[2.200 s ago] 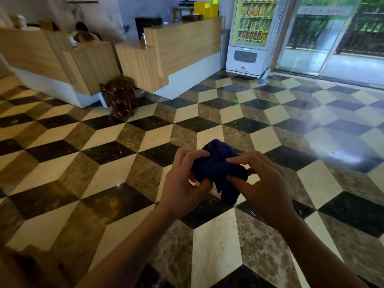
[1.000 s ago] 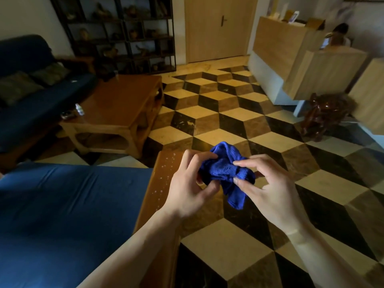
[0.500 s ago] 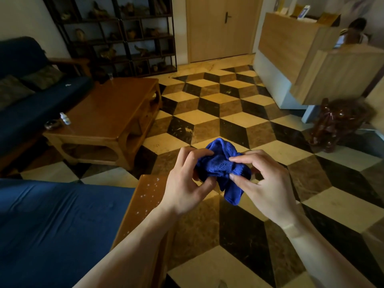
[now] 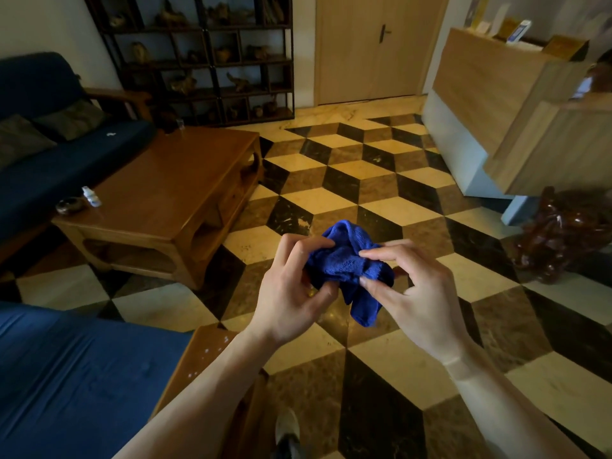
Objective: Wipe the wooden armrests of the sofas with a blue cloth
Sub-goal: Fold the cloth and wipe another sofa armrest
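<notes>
A bunched blue cloth (image 4: 347, 263) hangs in mid-air over the tiled floor, held between both hands. My left hand (image 4: 291, 293) grips its left side with curled fingers. My right hand (image 4: 417, 286) pinches its right side between thumb and forefinger. Below my left forearm runs the wooden armrest (image 4: 202, 362) of the near sofa (image 4: 73, 376), speckled with pale spots. A second dark blue sofa (image 4: 49, 154) stands at the far left, with its wooden armrest (image 4: 112, 96) near the shelf.
A wooden coffee table (image 4: 172, 197) with a small white bottle (image 4: 90, 197) and a dark dish (image 4: 69, 205) stands between the sofas. A dark shelf unit (image 4: 198, 58) and door are behind. A wooden reception counter (image 4: 503, 104) and a dark carved figure (image 4: 563, 236) are at right.
The view swung left from the counter and drinks machine to the sofas and coffee table, then tilted up slightly. Both hands kept hold of the cloth, working it between the fingers.
</notes>
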`<state>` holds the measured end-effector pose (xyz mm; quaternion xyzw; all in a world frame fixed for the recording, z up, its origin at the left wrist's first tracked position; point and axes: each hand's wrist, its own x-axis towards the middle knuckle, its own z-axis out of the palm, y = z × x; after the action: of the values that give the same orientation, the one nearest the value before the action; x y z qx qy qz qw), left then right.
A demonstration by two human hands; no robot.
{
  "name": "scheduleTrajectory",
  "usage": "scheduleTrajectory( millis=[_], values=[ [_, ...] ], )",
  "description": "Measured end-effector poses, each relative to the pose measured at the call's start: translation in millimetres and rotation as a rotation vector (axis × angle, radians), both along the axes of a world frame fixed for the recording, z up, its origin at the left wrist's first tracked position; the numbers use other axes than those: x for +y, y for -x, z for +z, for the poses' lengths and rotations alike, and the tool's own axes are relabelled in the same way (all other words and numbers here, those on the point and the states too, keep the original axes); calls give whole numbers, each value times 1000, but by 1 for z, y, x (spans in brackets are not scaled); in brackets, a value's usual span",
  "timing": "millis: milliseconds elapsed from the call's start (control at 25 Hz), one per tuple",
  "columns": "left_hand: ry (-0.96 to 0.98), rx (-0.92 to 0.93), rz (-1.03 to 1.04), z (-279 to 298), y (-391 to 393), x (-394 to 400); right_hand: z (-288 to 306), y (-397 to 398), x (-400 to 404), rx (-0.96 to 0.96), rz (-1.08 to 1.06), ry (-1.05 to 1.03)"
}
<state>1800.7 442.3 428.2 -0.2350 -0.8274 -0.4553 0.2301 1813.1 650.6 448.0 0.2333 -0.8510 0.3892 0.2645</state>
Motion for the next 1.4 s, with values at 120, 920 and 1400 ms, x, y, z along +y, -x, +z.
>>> scheduleTrajectory(
  millis=[120, 920, 1400],
  values=[
    [-7, 15, -1, -2, 61, -5, -3, 62, -6, 15, 7, -13],
    [16, -4, 113, -5, 440, -33, -2, 460, -34, 43, 82, -41],
    [-46, -4, 454, 3, 567, -30, 15, 655, -47, 37, 409, -104]
  ],
)
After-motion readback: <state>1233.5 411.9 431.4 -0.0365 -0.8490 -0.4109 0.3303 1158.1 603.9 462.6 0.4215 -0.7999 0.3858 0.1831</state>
